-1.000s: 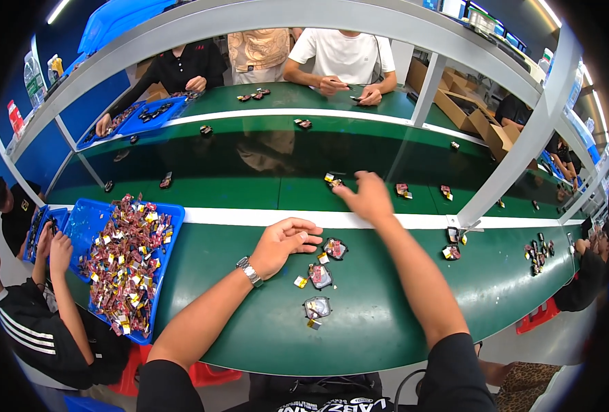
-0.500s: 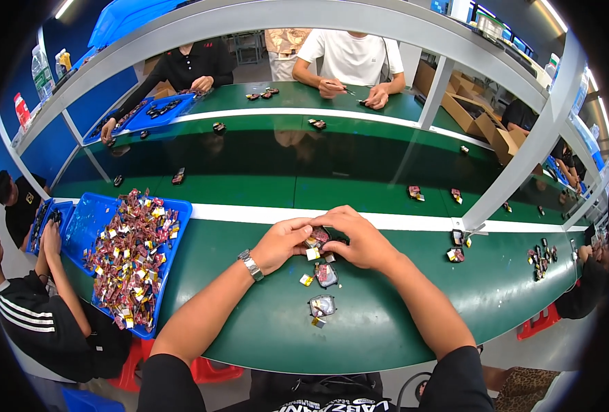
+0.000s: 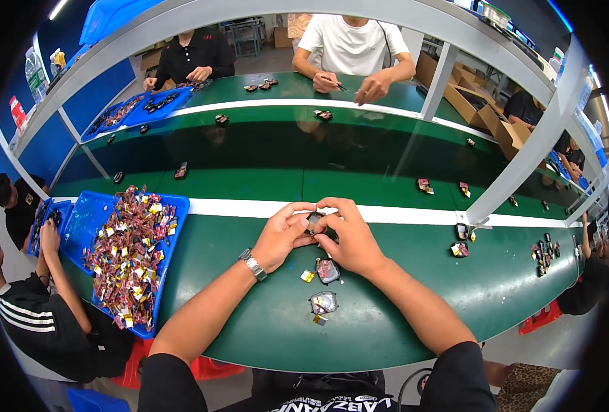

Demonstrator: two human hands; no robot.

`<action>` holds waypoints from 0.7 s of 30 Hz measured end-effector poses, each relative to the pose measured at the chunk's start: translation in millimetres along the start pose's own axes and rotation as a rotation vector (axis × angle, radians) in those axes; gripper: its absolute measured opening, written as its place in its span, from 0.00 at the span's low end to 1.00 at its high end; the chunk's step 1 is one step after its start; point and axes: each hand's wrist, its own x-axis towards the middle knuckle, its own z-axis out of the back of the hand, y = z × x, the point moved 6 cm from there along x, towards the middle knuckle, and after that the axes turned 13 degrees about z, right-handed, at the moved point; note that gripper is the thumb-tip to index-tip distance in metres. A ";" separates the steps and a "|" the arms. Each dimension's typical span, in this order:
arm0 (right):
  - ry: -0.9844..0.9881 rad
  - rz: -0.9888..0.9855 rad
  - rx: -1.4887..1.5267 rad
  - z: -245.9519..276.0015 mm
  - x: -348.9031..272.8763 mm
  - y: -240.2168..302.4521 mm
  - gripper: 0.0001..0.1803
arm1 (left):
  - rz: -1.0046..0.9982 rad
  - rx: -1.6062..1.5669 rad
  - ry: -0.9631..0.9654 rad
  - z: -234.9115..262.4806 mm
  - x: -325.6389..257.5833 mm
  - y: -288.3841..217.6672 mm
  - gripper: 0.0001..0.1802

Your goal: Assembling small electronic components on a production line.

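Between both hands, just this side of the white strip, is a small dark square casing (image 3: 314,221), tilted and partly hidden by fingers. My left hand (image 3: 277,237), with a metal-band watch on its wrist, grips the casing from the left. My right hand (image 3: 352,242) closes on its right side with thumb and fingertips. Just below them on the green table lies an open casing (image 3: 328,272) with a reddish board in it and a yellow-white piece (image 3: 308,276) beside it. Nearer to me lies another open casing (image 3: 323,301) with a pale inside and a small yellowish piece (image 3: 320,320) at its lower edge.
A blue tray (image 3: 183,204) at left holds a heap of reddish boards with white and yellow pieces. More casings (image 3: 459,250) lie to the right, near a grey frame post (image 3: 517,168). Small parts (image 3: 424,186) sit on the green belt beyond. Co-workers sit around.
The casing in my hands has turned: its reddish board and white piece showed before, now a dark face does. Across the table, a co-worker's hand has lifted off the surface.
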 end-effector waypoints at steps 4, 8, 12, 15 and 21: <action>0.038 0.080 -0.077 3.1 1.6 -1.9 0.11 | -0.015 0.030 -0.002 -3.6 0.6 -1.3 0.18; 0.077 0.089 -0.092 1.2 1.9 -3.9 0.12 | -0.015 0.057 0.005 -0.8 1.5 0.0 0.18; 0.114 0.110 -0.076 -1.1 -0.2 -7.4 0.12 | -0.003 0.057 0.018 -1.4 2.6 2.1 0.17; 0.118 0.155 -0.122 -0.3 0.2 -6.9 0.11 | -0.010 0.026 0.046 -2.7 1.9 0.6 0.17; 0.168 0.205 0.007 -4.2 -1.6 -9.2 0.11 | 0.016 0.029 0.067 0.0 1.5 1.8 0.18</action>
